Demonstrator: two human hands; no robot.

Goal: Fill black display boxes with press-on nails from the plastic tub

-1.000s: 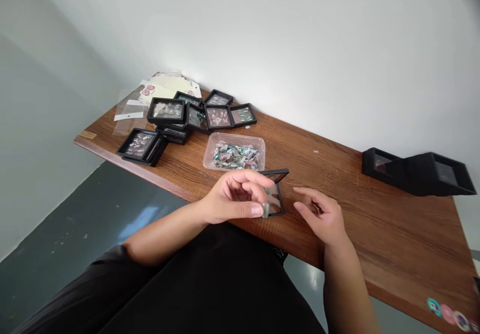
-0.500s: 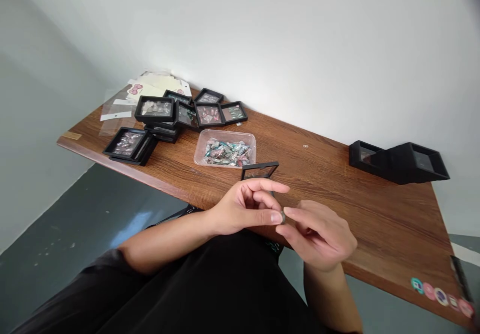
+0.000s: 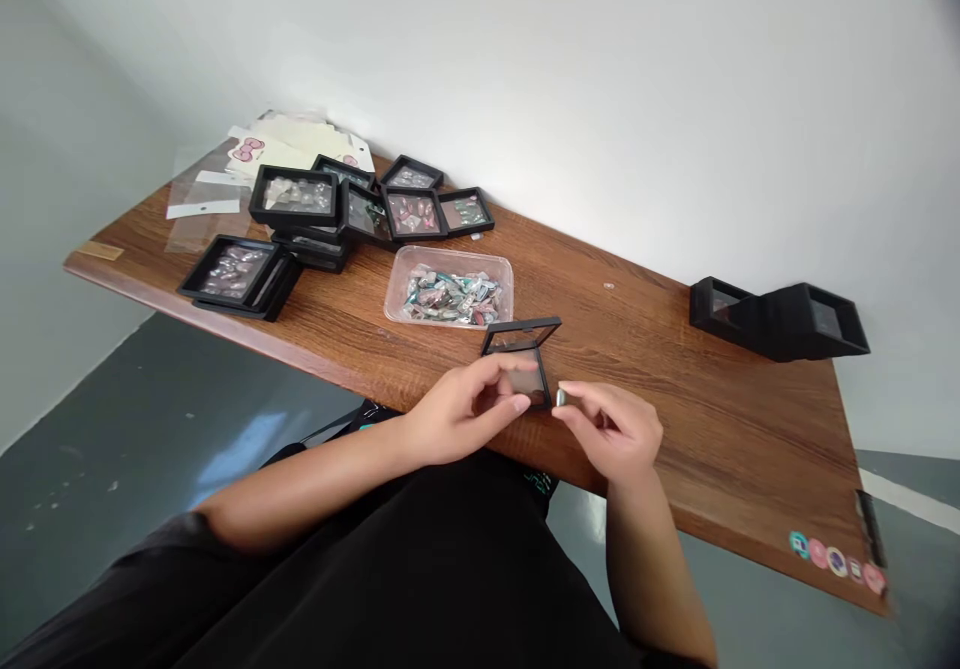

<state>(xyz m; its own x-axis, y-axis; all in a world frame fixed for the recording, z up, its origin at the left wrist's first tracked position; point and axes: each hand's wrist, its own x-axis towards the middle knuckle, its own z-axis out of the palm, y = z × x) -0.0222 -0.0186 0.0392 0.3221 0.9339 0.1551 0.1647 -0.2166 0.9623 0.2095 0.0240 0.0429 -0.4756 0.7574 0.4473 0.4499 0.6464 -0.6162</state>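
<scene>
A small shiny grey-green press-on nail (image 3: 561, 398) is pinched between the thumb and forefinger of my right hand (image 3: 616, 431), just right of an opened black display case (image 3: 531, 386). That case stands near the table's front edge, its lid frame tilted up and a clear film across its base. My left hand (image 3: 466, 411) reaches over the left part of the case, thumb and forefinger apart and nothing between them; whether it touches the film I cannot tell. Behind the case sits a clear plastic tub (image 3: 393, 299) filled with many small wrapped nails.
Several black display cases with nails (image 3: 296, 195) are stacked at the left, beside pale printed cards (image 3: 292, 139) and clear plastic sleeves (image 3: 206, 207). More black cases (image 3: 780, 324) stand at the right rear. Round stickers (image 3: 836, 561) line the right front corner. A wall rises behind the table.
My hands have separated; the nail is now in my right hand alone. My left hand has moved left and its thumb has left the nail. The view has shifted slightly.
</scene>
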